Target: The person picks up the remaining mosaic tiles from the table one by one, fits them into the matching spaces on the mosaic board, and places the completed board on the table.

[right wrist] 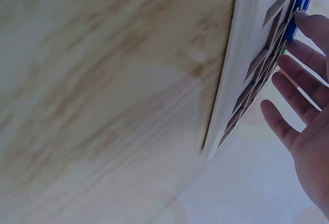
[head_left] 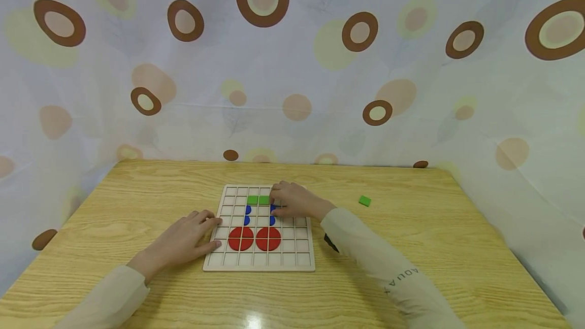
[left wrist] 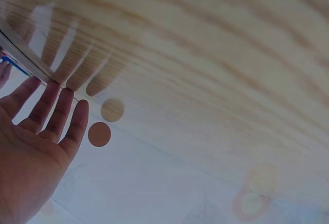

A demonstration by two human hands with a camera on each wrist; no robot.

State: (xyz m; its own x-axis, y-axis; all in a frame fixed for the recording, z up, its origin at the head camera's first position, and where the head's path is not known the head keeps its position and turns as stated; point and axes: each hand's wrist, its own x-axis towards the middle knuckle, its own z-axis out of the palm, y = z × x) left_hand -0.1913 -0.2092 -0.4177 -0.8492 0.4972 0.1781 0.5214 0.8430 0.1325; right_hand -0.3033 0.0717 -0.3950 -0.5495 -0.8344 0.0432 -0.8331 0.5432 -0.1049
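A white gridded board (head_left: pixel 299 245) lies flat on the table. Two red discs (head_left: pixel 268 239) fill cells in its lower part, and above them stand two columns of blue half-round pieces (head_left: pixel 247 220). Two green square tiles (head_left: pixel 253 200) sit side by side near the top. My left hand (head_left: pixel 180 240) rests its fingertips and thumb along the board's left edge, fingers spread. Over the upper right cells is my right hand (head_left: pixel 294 201), its fingertips at the end of the green row and its thumb by the right blue column. In the right wrist view those fingers (right wrist: pixel 303 77) look loosely extended.
A loose green tile (head_left: pixel 364 200) lies on the wooden table (head_left: pixel 411 248) to the right of the board. Part of a dark object (head_left: pixel 331 242) shows beside the right sleeve. A patterned curtain (head_left: pixel 292 75) hangs behind the table and at both sides.
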